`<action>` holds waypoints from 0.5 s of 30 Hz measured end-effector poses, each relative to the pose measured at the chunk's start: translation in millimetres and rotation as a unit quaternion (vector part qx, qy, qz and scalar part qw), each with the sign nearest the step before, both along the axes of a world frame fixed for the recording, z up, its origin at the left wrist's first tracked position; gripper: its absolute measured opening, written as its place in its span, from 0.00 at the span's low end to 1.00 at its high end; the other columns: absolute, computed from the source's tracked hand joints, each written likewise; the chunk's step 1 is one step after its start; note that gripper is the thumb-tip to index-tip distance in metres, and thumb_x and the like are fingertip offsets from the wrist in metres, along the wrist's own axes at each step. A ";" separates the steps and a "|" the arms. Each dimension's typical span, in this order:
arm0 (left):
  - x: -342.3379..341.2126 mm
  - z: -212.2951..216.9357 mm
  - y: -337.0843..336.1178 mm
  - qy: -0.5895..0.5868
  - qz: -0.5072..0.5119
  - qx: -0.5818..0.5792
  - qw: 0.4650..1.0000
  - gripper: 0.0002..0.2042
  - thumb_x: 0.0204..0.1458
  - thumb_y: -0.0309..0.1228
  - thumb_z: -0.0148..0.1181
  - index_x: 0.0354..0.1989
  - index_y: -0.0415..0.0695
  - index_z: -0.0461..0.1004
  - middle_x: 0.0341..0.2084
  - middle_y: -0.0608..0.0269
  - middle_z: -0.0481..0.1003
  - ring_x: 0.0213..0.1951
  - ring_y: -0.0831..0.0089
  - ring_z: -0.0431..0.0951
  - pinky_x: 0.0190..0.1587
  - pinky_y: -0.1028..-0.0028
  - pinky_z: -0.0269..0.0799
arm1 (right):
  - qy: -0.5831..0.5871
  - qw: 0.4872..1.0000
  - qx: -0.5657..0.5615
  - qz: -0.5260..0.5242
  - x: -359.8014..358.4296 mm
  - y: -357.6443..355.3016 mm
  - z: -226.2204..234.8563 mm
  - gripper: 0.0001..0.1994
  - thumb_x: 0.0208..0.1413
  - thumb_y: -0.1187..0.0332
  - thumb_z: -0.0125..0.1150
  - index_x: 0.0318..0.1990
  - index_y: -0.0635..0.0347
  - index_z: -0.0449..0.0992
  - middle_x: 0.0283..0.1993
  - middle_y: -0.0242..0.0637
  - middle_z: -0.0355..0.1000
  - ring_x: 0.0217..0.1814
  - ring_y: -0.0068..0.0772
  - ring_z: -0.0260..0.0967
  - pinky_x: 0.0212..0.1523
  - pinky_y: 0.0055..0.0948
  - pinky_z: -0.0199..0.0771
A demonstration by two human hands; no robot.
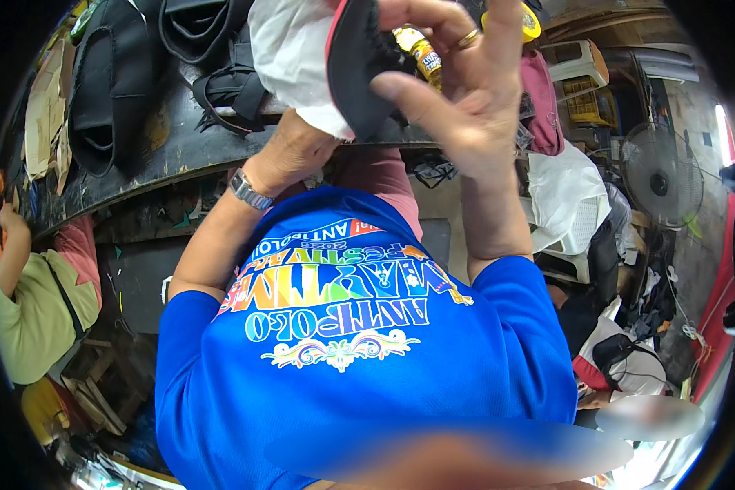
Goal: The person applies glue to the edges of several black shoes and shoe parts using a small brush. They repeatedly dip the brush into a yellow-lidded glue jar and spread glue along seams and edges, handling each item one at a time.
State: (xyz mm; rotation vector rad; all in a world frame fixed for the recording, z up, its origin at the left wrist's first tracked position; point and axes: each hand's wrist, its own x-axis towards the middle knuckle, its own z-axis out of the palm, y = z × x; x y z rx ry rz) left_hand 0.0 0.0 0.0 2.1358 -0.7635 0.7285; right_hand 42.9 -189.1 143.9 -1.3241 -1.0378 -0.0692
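Two bare hands are at work over the near edge of a dark bench (175,135), and between them we have a white piece (294,61) joined or laid against a black curved piece (353,77) with red edging; we cannot tell which. Our left hand (296,151), a metal watch (251,190) on its wrist, is closed on the near edge of the white piece, its fingertips hidden from us. Our right hand (474,98) is raised on the right side, spread wide, its thumb over the black curved piece and a ring (468,37) on one finger; whether the thumb touches, we cannot tell.

Just beyond that thumb we see a yellow bottle (427,61), and farther right a yellow roll (531,24). To the left on the bench lie black straps (235,90), two black padded items (113,73) and, at the far left, tan cardboard (47,114). Right of us hangs maroon cloth (542,102), with a white chair (570,233) and a fan (661,175) farther right. At the left, a co-worker in pale green (26,318) reaches toward the bench.
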 end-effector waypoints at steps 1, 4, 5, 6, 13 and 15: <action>0.0 1.2 0.6 -0.009 -0.001 0.002 1.000 0.15 0.62 0.33 0.61 0.56 0.45 0.75 0.49 0.55 0.78 0.53 0.59 0.79 0.55 0.65 0.76 | -0.027 0.999 -0.023 -0.030 -2.8 1.6 -6.2 0.58 0.47 0.81 0.69 0.78 0.61 0.28 0.55 0.48 0.72 0.56 0.35 0.72 0.63 0.36 0.69; 1.9 -1.6 -9.7 0.188 -0.082 -0.169 0.964 0.21 0.56 0.31 0.67 0.58 0.45 0.73 0.50 0.60 0.76 0.52 0.68 0.76 0.56 0.66 0.74 | -0.077 0.992 -0.059 -0.080 -10.6 3.7 -23.9 0.53 0.48 0.83 0.65 0.77 0.66 0.34 0.54 0.49 0.73 0.57 0.37 0.72 0.63 0.36 0.68; 0.1 -0.9 -7.8 0.198 -0.105 -0.216 0.950 0.23 0.56 0.32 0.68 0.59 0.45 0.72 0.52 0.61 0.74 0.53 0.67 0.75 0.57 0.65 0.74 | -0.092 0.991 -0.047 -0.087 -12.5 7.5 -27.8 0.51 0.47 0.80 0.66 0.77 0.64 0.39 0.57 0.48 0.72 0.58 0.38 0.72 0.64 0.40 0.66; -0.9 -0.3 -1.6 0.245 -0.145 -0.251 0.925 0.25 0.59 0.36 0.66 0.63 0.46 0.69 0.58 0.61 0.72 0.57 0.66 0.73 0.61 0.64 0.71 | -0.106 0.989 -0.036 -0.095 -14.5 11.7 -30.8 0.50 0.46 0.77 0.68 0.76 0.62 0.45 0.59 0.47 0.71 0.59 0.40 0.72 0.66 0.43 0.64; 0.5 -35.2 32.3 0.118 -0.059 -0.091 0.987 0.22 0.64 0.37 0.60 0.63 0.45 0.69 0.59 0.58 0.73 0.60 0.66 0.74 0.61 0.62 0.71 | -0.275 0.926 -0.223 -0.133 -31.6 13.8 -49.6 0.47 0.36 0.69 0.78 0.71 0.45 0.65 0.57 0.35 0.75 0.57 0.41 0.72 0.68 0.59 0.61; -1.5 -46.7 31.3 0.149 0.005 -0.099 0.984 0.20 0.62 0.35 0.63 0.60 0.43 0.72 0.56 0.58 0.75 0.57 0.63 0.77 0.61 0.62 0.72 | -0.238 0.941 -0.204 -0.128 -30.6 11.5 -62.0 0.45 0.38 0.71 0.75 0.70 0.46 0.66 0.54 0.34 0.76 0.57 0.39 0.72 0.68 0.60 0.60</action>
